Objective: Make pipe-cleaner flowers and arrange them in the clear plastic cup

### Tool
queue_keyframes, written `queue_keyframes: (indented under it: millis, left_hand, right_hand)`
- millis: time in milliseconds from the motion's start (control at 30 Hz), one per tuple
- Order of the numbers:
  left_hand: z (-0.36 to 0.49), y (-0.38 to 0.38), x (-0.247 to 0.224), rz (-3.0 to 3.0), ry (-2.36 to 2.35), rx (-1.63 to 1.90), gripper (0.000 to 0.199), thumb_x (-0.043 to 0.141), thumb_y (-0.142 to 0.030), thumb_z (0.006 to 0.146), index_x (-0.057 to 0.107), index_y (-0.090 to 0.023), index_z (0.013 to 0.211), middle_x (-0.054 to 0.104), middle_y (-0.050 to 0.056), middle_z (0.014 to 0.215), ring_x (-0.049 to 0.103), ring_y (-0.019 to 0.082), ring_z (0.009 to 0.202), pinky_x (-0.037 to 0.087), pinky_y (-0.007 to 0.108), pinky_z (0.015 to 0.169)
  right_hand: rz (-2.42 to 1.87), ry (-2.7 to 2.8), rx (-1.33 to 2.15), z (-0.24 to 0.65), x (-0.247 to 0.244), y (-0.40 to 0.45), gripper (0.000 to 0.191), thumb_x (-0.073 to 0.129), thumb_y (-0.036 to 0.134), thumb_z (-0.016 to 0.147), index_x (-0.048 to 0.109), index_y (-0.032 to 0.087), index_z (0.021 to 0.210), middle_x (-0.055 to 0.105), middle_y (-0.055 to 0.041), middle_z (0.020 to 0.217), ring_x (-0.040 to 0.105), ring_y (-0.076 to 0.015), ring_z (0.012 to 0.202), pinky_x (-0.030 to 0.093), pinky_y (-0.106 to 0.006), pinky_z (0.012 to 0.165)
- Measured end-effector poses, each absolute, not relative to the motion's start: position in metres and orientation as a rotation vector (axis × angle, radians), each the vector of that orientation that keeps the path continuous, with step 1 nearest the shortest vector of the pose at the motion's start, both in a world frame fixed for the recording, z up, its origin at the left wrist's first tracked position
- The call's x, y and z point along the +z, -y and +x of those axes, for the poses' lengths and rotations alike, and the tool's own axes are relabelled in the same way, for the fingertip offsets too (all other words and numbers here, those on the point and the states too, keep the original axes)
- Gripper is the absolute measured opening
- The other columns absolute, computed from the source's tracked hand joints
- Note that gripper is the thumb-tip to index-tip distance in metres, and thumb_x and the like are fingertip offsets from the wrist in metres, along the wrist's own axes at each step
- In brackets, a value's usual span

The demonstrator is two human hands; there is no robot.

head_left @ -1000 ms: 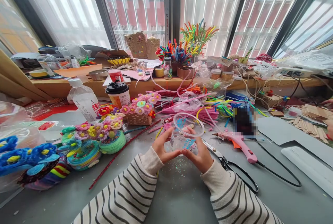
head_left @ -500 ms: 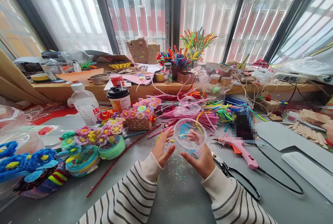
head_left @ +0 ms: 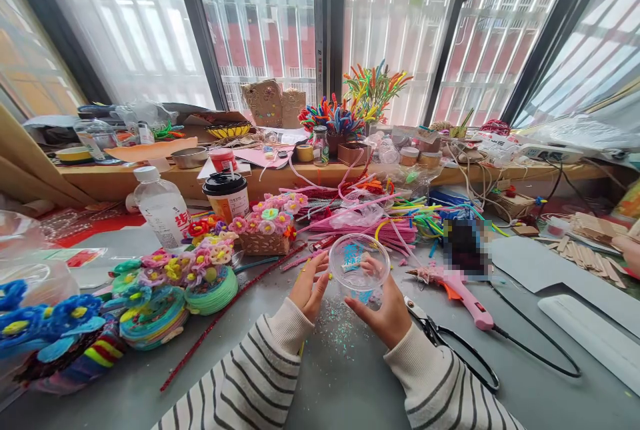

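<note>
While the grey tabletop (head_left: 345,390) is pretty packed, with pink pipe cleaners (head_left: 400,233) heaped toward the back, the pink glue gun (head_left: 465,293) and then the scissors (head_left: 417,311) lie off to the right. As for hands, a second ago both were wrapped round the same thing, thumbs meeting. Now the left hand (head_left: 307,287) has loosened off, fingers slightly curled with a gap to the thumb; can't tell if a fingertip touches anything. The right hand (head_left: 387,313) is clamped on the clear plastic cup (head_left: 356,280), which sits between them, mouth up, thumb on the near side. So basically one-handed holding, and I'd guess the left is free for other work. Tiniest of all: glitter flecks (head_left: 340,333), scattered below.
</note>
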State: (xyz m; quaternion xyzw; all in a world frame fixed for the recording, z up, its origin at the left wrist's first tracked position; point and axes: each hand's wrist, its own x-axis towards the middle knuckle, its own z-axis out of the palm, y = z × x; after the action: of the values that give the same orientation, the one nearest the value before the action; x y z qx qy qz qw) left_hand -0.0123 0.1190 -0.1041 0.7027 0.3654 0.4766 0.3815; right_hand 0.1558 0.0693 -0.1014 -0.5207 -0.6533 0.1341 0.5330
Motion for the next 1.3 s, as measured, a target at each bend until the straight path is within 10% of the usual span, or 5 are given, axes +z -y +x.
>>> queue_keyframes:
  millis: [1300]
  left_hand:
    - [-0.011,-0.112,-0.09,1.772,-1.169,1.179,0.043,0.053,-0.022,0.066,0.047,-0.015,0.109,0.06,0.012,0.102,0.059,0.02,0.085,0.05,0.034,0.069]
  right_hand:
    - [-1.185,1.653,0.209,0.157,-0.103,-0.069,0.069,0.064,0.047,0.064,0.038,0.016,0.12,0.056,-0.0152,0.112,0.054,-0.0289,0.103,0.044,-0.047,0.087]
